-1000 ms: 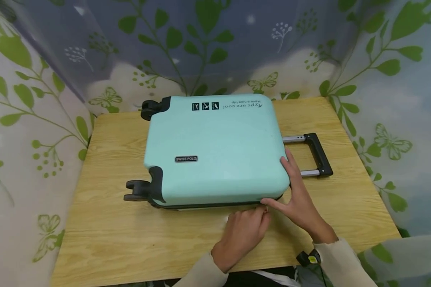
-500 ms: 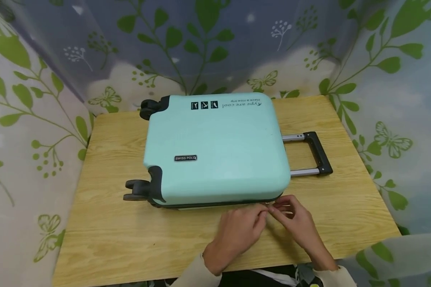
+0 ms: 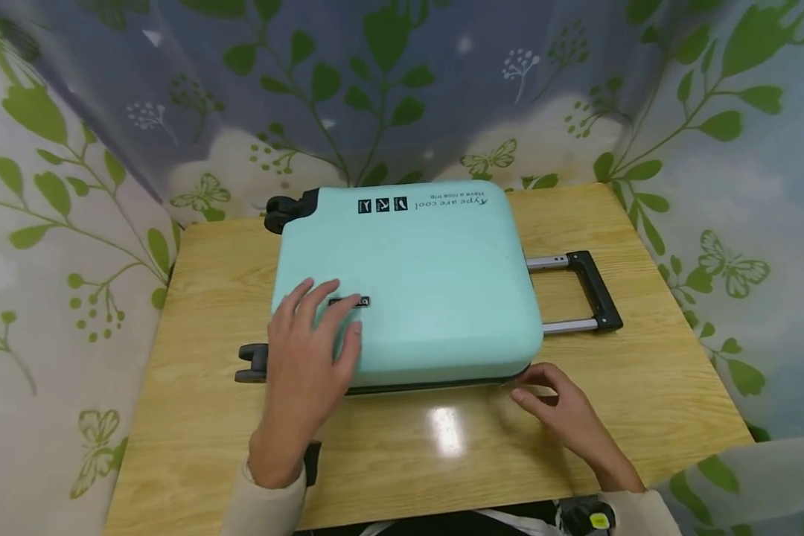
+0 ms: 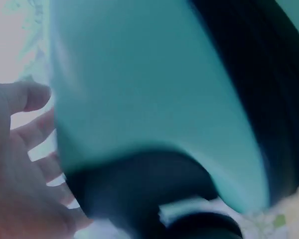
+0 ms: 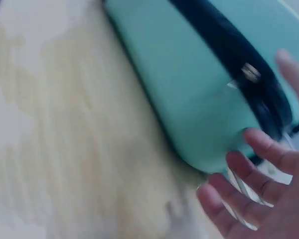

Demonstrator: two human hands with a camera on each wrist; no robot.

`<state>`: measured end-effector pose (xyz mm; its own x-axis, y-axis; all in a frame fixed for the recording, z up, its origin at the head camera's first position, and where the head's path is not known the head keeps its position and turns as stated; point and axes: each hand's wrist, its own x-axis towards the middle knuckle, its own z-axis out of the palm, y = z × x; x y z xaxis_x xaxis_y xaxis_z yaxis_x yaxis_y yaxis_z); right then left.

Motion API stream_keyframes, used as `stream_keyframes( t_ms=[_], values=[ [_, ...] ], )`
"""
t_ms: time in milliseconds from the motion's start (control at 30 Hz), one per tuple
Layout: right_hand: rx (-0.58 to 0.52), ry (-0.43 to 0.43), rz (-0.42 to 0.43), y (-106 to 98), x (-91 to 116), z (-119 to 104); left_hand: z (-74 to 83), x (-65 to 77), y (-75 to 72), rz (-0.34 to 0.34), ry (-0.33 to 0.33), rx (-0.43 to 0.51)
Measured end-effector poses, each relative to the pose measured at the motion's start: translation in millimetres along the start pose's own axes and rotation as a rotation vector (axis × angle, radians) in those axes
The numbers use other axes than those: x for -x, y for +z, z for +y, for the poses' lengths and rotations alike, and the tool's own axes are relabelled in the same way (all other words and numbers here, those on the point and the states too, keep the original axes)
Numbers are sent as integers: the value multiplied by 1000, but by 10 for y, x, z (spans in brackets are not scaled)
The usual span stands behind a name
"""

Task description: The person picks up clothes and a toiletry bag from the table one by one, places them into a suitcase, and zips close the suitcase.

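A mint-green hard-shell suitcase (image 3: 429,283) lies flat, its wheels to the left and its telescopic handle (image 3: 598,290) pulled out to the right. Over its near left corner, my left hand (image 3: 308,365) spreads its fingers, partly covering the black nameplate (image 3: 364,301). The left wrist view shows that hand beside the black corner guard (image 4: 139,186). My right hand (image 3: 566,409) is at the near right corner, fingers loosely bent and holding nothing. In the right wrist view, its spread fingers are close to the black zipper band (image 5: 214,35), where a metal zipper pull (image 5: 250,73) shows.
The suitcase rests on a light wooden table (image 3: 201,447). Leaf-patterned curtains (image 3: 717,186) hang at the back and both sides. Two black wheels (image 3: 281,214) stick out from the suitcase's left end. A small black device (image 3: 579,514) is by the right sleeve.
Half a second ago both hands met at the zipper near the right corner. The left hand has moved left over the suitcase; the right has eased slightly away, its fingers loosened.
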<state>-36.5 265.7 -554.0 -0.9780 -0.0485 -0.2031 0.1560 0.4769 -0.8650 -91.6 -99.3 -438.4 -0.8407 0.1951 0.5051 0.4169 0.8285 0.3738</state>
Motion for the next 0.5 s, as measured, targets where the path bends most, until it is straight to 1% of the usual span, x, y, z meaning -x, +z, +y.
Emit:
stream_keyframes(
  t_ms=[100, 167, 200, 233, 300, 400, 500],
  values=[
    [-131, -25, -18, -145, -40, -2, -131, 68, -19, -59, -74, -21],
    [-222, -38, -37, -199, -107, -22, -176, 96, -15, -87, -101, -28],
    [-279, -46, -56, -209, -141, -37, -192, 103, -8, -96, -110, -29],
    [-307, -45, -81, -209, -167, -54, -205, 108, 0, -102, -119, -29],
    [-343, -42, -124, -169, -198, -79, -231, 112, 13, -108, -137, -20],
    [-396, -30, -158, -93, -189, -117, -289, 116, 41, -97, -159, -1],
    [-390, -34, -180, -4, -179, -157, -392, 129, 8, -80, -176, 18]
  ],
)
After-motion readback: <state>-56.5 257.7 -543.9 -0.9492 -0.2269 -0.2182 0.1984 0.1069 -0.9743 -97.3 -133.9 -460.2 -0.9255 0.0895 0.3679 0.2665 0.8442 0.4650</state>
